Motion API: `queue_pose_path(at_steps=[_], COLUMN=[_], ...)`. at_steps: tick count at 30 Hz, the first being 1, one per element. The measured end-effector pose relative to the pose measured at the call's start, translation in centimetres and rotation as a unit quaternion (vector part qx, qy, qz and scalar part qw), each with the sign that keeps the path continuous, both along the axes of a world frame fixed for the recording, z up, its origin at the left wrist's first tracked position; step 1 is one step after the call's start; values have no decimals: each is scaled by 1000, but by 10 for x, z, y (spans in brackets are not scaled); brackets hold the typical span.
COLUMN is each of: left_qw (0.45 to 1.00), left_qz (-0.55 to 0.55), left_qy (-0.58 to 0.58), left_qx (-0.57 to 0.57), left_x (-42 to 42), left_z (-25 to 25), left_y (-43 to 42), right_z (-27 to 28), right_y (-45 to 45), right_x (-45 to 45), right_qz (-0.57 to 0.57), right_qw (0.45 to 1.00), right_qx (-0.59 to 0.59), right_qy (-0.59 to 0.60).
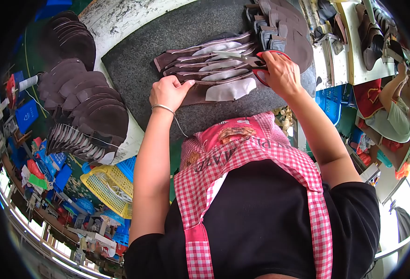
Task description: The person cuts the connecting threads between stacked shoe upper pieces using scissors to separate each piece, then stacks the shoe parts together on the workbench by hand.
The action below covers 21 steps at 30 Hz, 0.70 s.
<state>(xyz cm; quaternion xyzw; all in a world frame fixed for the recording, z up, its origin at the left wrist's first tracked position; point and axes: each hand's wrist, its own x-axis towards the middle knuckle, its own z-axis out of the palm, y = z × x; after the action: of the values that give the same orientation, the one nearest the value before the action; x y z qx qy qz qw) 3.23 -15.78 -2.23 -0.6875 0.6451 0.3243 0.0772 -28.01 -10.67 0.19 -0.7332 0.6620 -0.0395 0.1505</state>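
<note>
My right hand is closed on the red-handled scissors, whose blades point left over a row of brown pieces with pale lining. With thumb and fingers pinched, my left hand holds the left end of the nearest brown piece. A light grey patch shows on that piece. The row lies on a dark grey slab. To its right, more brown and grey pieces are piled at the slab's far right.
Stacks of dark brown pieces lie left of the slab. A yellow basket stands lower left, a blue basket at right. Another person sits at far right, near a white table with dark pieces.
</note>
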Motion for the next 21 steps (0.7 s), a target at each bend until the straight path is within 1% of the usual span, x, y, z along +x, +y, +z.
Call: queue_pose_path(at_steps=[2,3,5,6,7,9,12,15,16,18,19,20,21], left_qw=[998,997,981,968,968,966,966,963,964,948,937,924,956], left_qz=[-8,-11,28,47,40,29,46,49,50,72,80,101,65], left_qy=[53,79,174,222,229,242,245,257,250,309,341,366,255], left_qx=[15,23,78,105,99,88,72,70,79,33,10,-37,-132], left_x=[8,14,29,35,37,42,41,39,36,41,42,45,43], left_z=[-2,-4,-11,-14,-16,-17,-19,-23,-21,-28,-33,-36,-19], left_y=[1,2,2,3,4,5,8,8,8,13,14,16,16], right_z=[17,26,37,37,40,33,24,16,19,29,29,29,29], right_y=[-4,-8,-14,-16,-21,-26,-29,-29,-29,-27,-27,-25,-22], right_x=[7,14,32,40,50,62,72,78,81,84,78,65,49], right_qz=[23,53,108,139,167,217,249,237,224,193,153,111,67], right_qw=[1000,998,993,989,985,976,967,966,968,968,983,992,996], right_qx=[-21,-19,-17,-1,39,7,-4,31,60,119,89,57,20], right_qy=[-5,-19,-47,-41,-11,33,48,98,99,104,46,-8,-59])
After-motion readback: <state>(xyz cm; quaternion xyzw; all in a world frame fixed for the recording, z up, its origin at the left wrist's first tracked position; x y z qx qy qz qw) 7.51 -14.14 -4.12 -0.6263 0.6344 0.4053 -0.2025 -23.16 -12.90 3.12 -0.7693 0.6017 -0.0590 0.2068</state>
